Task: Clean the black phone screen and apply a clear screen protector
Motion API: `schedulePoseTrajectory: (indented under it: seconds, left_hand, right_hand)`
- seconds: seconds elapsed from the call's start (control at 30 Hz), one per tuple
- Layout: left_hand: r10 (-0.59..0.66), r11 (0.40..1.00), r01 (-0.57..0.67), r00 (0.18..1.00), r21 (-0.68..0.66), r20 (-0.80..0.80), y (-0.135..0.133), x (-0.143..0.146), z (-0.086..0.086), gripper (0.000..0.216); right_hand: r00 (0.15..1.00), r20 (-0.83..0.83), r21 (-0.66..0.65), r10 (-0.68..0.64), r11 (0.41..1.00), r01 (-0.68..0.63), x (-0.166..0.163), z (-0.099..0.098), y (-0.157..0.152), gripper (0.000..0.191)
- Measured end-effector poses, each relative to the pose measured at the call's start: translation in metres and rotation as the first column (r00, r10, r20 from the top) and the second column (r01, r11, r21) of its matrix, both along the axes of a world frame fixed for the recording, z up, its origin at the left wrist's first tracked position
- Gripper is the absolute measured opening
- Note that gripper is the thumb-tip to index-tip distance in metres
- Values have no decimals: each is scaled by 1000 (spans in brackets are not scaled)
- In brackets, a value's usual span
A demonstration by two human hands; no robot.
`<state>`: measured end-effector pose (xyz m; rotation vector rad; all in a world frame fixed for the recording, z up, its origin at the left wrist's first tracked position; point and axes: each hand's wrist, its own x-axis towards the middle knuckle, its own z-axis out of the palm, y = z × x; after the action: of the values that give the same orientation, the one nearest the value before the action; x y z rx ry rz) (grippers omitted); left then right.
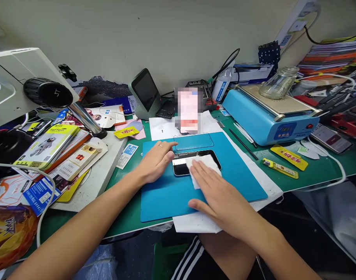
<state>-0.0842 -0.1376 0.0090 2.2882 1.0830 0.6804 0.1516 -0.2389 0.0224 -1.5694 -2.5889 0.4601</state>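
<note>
A phone with a glossy black face lies on a blue mat. Folded white tissue or cloth covers part of its right half. My right hand presses this wipe onto the phone under straight fingers, thumb out to the side. At the phone's left end rests my left hand, its index finger stretched out and its thumb by the phone's edge; nothing shows in its grasp. Just behind the phone, a clear thin screen-shaped sheet with a dark outline lies on the mat.
A blurred upright phone screen stands behind the mat. At right are a blue heating machine carrying a glass jar, a black stick and a yellow cutter. Leftward stand a microscope post and piled packages.
</note>
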Motion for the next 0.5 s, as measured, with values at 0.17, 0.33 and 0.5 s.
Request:
schedulePoseTrajectory:
  seconds: [0.17,0.33,0.5]
  left_hand:
    - [0,1000,0,1000,-8,0,-1,2,2,81]
    - [1,1000,-1,1000,-6,2,0,2,3,80]
    - [2,1000,-3,1000,31,26,2,2,1,82]
  right_hand:
    - [989,49,-19,-141,990,143,32,0,9,89]
    - [980,85,-99,-180,977,188,22,11,31,102]
    - [995,36,-166,-94,981,99,-18,19,44,111]
